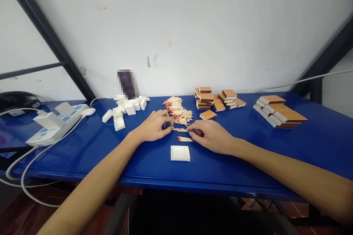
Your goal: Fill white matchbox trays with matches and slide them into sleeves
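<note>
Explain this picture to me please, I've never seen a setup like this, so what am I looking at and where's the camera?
There is no machine here, just a person's two bare hands, seen by a camera worn on their head, looking forward and down. On the blue table, a loose heap of matches lies beyond the hands. A few matches sit between the fingertips of the left hand and right hand; how firmly they're held is hard to tell. Nearer the camera are a small bunch of matches and a white tray. More white trays and a power strip are on the left, with stacked orange-brown boxes on the right.
</note>
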Tool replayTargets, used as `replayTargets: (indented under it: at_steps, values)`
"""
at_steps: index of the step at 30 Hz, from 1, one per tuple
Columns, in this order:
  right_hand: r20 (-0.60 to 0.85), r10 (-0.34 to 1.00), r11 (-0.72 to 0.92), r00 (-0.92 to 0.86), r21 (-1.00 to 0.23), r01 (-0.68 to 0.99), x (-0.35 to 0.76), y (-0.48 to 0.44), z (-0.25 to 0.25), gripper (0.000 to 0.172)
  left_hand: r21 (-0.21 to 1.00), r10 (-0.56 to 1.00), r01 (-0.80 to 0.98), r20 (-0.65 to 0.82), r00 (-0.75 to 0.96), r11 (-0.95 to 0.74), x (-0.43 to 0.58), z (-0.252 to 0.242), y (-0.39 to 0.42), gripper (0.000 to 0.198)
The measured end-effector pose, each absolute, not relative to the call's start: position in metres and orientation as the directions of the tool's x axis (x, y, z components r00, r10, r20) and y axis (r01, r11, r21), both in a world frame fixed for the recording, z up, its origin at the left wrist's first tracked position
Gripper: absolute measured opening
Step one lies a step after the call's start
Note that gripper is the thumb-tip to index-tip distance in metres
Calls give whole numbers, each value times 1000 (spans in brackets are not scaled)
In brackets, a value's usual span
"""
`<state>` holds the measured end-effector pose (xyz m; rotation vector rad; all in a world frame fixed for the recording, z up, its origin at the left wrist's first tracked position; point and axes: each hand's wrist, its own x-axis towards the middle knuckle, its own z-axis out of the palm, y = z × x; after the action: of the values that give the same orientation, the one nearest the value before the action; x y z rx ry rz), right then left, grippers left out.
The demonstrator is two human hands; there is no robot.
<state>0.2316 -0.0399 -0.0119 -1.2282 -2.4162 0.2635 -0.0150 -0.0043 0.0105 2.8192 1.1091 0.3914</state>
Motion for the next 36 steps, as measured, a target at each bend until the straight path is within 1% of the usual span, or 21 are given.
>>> replayTargets:
  at_steps: [8,15,22,36]
  values:
    - [268,788,615,-554,-312,724,233,-40,-14,27,187,680,654,187,709,-733,-15,11,-6,16]
    - [247,784,621,-570,-315,718,232,-40,-12,30,182,667,642,207,716,-745,-16,9,-3,13]
    - [246,790,612,-561,-341,713,233,-40,-14,33,169,679,658,180,711,-734,-15,8,-1,20]
    - [201,788,615,-582,-298,730,230,-41,-12,37,135,673,661,211,709,-738,-13,4,1,24]
